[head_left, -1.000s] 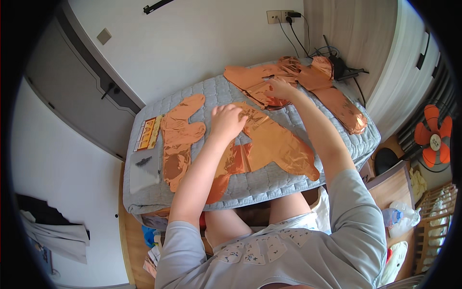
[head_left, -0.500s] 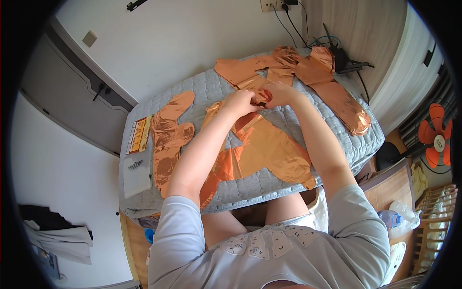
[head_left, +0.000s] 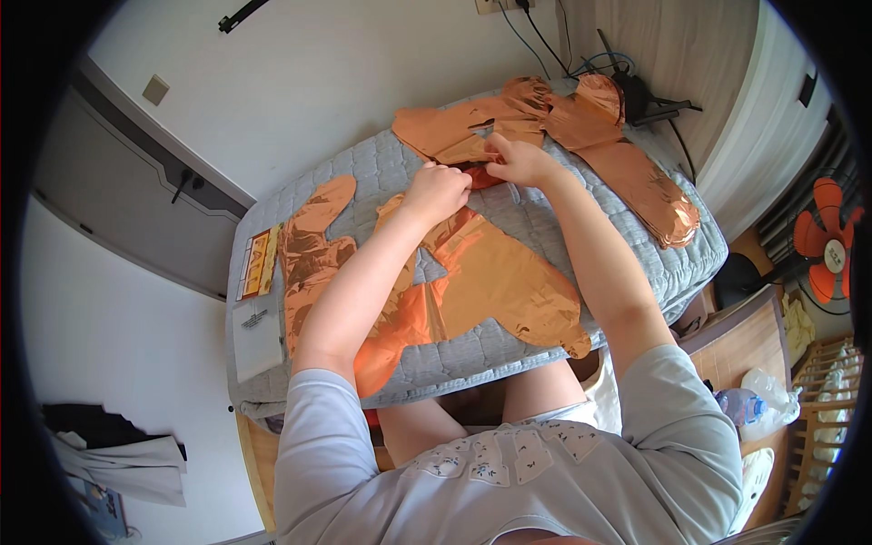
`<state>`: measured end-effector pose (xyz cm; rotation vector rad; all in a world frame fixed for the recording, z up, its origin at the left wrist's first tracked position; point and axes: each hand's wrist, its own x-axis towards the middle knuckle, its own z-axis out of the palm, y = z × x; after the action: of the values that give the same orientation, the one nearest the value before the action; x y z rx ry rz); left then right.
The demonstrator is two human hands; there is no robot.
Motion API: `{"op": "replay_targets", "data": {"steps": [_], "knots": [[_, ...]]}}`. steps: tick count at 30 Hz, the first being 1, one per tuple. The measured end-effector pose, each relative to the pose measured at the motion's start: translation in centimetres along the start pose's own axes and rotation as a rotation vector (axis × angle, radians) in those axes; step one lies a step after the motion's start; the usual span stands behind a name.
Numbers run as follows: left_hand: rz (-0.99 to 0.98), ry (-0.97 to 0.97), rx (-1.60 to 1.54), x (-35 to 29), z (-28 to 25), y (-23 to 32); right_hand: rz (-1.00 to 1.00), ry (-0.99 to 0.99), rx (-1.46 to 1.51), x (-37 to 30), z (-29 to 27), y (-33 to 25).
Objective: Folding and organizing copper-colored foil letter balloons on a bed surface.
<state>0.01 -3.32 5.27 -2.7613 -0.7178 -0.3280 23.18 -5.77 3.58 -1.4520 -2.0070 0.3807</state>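
Observation:
A shiny copper-coloured foil balloon (head_left: pixel 509 282), flat, spreads over the grey quilted mattress (head_left: pixel 436 365) in front of me. At its far end my left hand (head_left: pixel 440 189) is closed in a grip on the foil. Just to the right, my right hand (head_left: pixel 521 164) pinches at the foil with thumb and forefinger; a crumpled reddish fold shows between the two hands. Beyond them, more flat copper foil balloons (head_left: pixel 572 123) lie overlapped, one long piece running down to the right. Another flat foil balloon (head_left: pixel 309 245) lies left of my left forearm.
A yellow printed card (head_left: pixel 260 262) and a clear-white packet (head_left: pixel 259 338) lie at the mattress's left edge. A black device with antennas and cables (head_left: pixel 643 98) sits at the far right corner. An orange-bladed fan (head_left: pixel 823 241) and plastic bottles (head_left: pixel 740 407) stand to the right.
My right hand has moved slightly farther away from me, widening the gap between my hands. The reddish foil fold now shows between them. The whole view has shifted a little.

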Motion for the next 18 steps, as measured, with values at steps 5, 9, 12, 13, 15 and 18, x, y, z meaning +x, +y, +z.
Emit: {"op": "replay_targets", "data": {"steps": [5, 9, 12, 13, 15, 18], "knots": [[0.141, 0.150, 0.105, 0.2, -1.3, -0.9, -0.001, 0.074, 0.036, 0.0, 0.0, 0.1], [0.204, 0.193, 0.138, -0.5, -2.6, -1.4, -0.039, 0.024, 0.045, -0.1, -0.8, -0.4], [0.245, 0.239, 0.139, -1.2, -3.3, -1.3, -0.050, 0.057, 0.037, -0.2, -1.1, -0.3], [0.276, 0.286, 0.125, -1.5, -3.6, -1.3, -0.052, 0.087, 0.039, -0.2, -1.2, -0.3], [0.309, 0.333, 0.111, -2.0, -4.6, -1.1, -0.041, 0.068, 0.010, -0.2, -1.4, -0.5], [0.328, 0.398, 0.098, -2.6, -6.8, -1.5, -0.035, 0.072, 0.016, -0.4, -1.6, -1.0]]}}
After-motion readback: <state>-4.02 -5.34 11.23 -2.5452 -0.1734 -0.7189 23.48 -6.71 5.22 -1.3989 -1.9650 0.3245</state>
